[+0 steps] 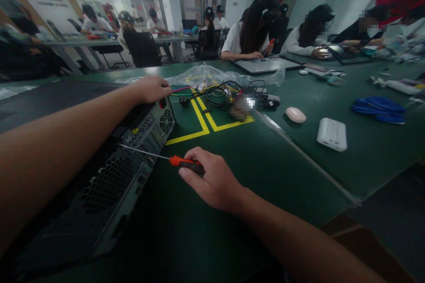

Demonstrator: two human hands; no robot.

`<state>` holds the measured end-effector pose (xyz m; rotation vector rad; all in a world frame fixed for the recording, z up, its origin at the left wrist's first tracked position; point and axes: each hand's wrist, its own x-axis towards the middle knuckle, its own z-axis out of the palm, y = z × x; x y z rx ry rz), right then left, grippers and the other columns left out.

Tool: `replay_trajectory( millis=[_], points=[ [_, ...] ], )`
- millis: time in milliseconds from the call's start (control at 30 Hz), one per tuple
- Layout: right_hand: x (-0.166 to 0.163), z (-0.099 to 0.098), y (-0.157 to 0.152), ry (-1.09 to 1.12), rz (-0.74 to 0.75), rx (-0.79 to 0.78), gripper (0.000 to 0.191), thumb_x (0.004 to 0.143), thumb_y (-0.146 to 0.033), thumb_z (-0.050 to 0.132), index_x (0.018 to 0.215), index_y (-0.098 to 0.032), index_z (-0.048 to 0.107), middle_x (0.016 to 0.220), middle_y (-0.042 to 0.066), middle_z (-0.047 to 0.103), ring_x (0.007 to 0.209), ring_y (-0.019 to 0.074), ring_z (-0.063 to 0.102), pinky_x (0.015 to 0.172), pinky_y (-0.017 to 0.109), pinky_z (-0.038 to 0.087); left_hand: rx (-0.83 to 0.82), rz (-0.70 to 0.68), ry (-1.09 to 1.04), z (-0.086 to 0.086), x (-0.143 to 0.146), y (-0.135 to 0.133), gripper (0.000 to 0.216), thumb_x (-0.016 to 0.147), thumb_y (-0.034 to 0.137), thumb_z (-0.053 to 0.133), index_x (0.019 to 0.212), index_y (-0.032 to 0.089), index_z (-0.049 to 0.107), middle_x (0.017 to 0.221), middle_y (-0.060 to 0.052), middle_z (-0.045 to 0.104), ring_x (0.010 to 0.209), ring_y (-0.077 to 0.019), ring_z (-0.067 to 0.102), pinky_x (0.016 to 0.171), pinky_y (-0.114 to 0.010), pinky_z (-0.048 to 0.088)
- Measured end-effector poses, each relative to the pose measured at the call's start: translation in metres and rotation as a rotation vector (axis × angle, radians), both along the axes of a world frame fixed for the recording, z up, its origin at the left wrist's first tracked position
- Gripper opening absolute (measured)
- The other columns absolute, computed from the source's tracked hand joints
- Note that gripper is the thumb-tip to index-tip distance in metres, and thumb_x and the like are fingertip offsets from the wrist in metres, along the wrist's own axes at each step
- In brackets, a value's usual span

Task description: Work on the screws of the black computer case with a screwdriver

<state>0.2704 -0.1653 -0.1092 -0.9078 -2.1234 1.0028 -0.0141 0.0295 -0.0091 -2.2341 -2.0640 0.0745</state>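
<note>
**Screwdriver [177,161] levelled at a computer case [109,194]**

At my left, the dark case lies on the green counter [318,163], its vented back panel facing the right hand [214,177]. The left hand [152,88] rests on the case's far top corner, fingers bent; I can't tell whether it grips. The screwdriver's shaft points left across the panel; whether the tip touches, I can't make out. The right hand is closed around its orange-and-black handle. Beyond lie tangled cables [215,95], then, further right, a pale oval object [295,115], a white block [332,134] and a blue bundle [378,109].
</note>
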Motion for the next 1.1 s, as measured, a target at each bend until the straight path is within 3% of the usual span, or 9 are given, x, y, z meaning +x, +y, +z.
replay_trajectory(
  millis=[433, 633, 800, 1100],
  points=[
    [-0.0018, 0.0004, -0.0009, -0.054, 0.018, -0.035, 0.021, 0.121, -0.042, 0.063, 0.122, -0.024, 0.073, 0.107, 0.005, 0.078, 0.092, 0.0221, 0.071, 0.084, 0.036, 0.048, -0.009, 0.007, -0.015, 0.0020, 0.0016, -0.0022, 0.068, 0.103, 0.054, 0.047, 0.146, 0.025, 0.091, 0.137, -0.013, 0.089, 0.132, -0.0413, 0.079, 0.112, -0.047, 0.060],
    [0.0003, -0.0005, -0.0015, -0.082, 0.015, -0.033, 0.032, 0.108, -0.043, 0.078, 0.131, -0.027, 0.063, 0.109, 0.003, 0.078, 0.089, 0.0228, 0.070, 0.082, 0.036, 0.047, -0.016, 0.001, -0.018, 0.0014, -0.0003, -0.0001, 0.069, 0.104, 0.054, 0.044, 0.145, 0.024, 0.091, 0.136, -0.016, 0.089, 0.130, -0.0417, 0.080, 0.112, -0.049, 0.061],
    [0.0004, -0.0036, 0.0004, -0.062, 0.031, -0.027, 0.021, 0.106, -0.034, 0.071, 0.122, -0.028, 0.058, 0.099, 0.000, 0.074, 0.081, 0.0215, 0.066, 0.078, 0.036, 0.043, -0.010, -0.012, -0.037, 0.0012, -0.0012, -0.0001, 0.069, 0.103, 0.055, 0.045, 0.144, 0.025, 0.092, 0.137, -0.017, 0.089, 0.129, -0.0405, 0.080, 0.111, -0.048, 0.061],
    [0.0004, -0.0028, 0.0010, -0.051, 0.025, -0.024, 0.018, 0.108, -0.037, 0.070, 0.121, -0.027, 0.061, 0.108, 0.004, 0.079, 0.088, 0.0224, 0.067, 0.082, 0.038, 0.046, 0.013, -0.011, 0.001, 0.0005, -0.0005, -0.0013, 0.070, 0.105, 0.055, 0.043, 0.146, 0.025, 0.091, 0.133, -0.015, 0.090, 0.125, -0.0392, 0.081, 0.107, -0.046, 0.063]
  ],
)
